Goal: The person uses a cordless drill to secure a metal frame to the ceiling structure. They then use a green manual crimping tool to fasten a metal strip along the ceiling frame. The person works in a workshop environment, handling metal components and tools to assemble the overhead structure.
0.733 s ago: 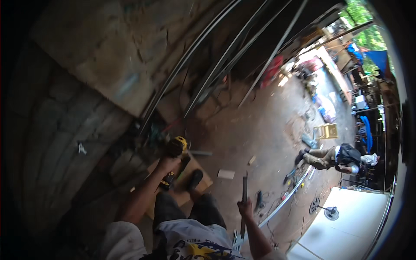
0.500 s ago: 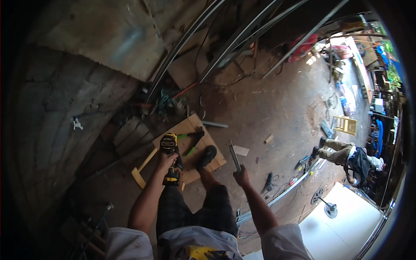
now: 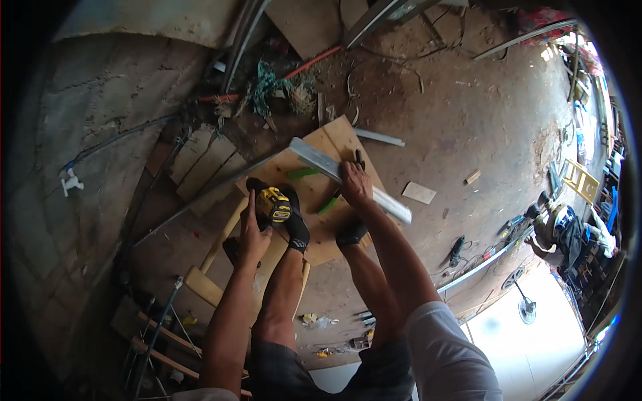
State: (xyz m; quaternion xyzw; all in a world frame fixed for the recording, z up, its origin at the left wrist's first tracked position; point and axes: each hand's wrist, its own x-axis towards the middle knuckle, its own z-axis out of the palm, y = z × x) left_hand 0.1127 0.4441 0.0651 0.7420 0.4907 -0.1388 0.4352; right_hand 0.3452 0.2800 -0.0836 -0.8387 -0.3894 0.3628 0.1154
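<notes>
My left hand [image 3: 254, 230] is wrapped round the grip of a yellow and black cordless drill [image 3: 274, 204], low over the left part of a wooden board [image 3: 338, 137]. My right hand [image 3: 356, 184] grips a silvery metal bar [image 3: 314, 160] near its middle, and the bar slants across the board. Beside the bar, a green and black tool [image 3: 329, 203] rests on the wood, partly covered by my right hand. Another green piece [image 3: 303, 173] shows just under the bar's upper left part. My feet are at the board's near side.
A pale wooden chair [image 3: 204, 286] lies at the left by my leg. A concrete wall [image 3: 100, 154] rises farther left. Offcuts [image 3: 419, 192] and a corded power tool [image 3: 457, 250] lie on the floor at right. A person [image 3: 568, 230] bends over at far right, near a white panel [image 3: 555, 334].
My right hand has brought the metal bar down across the board from the right side. The drill has turned and dropped slightly in my left hand. My view has tipped lower.
</notes>
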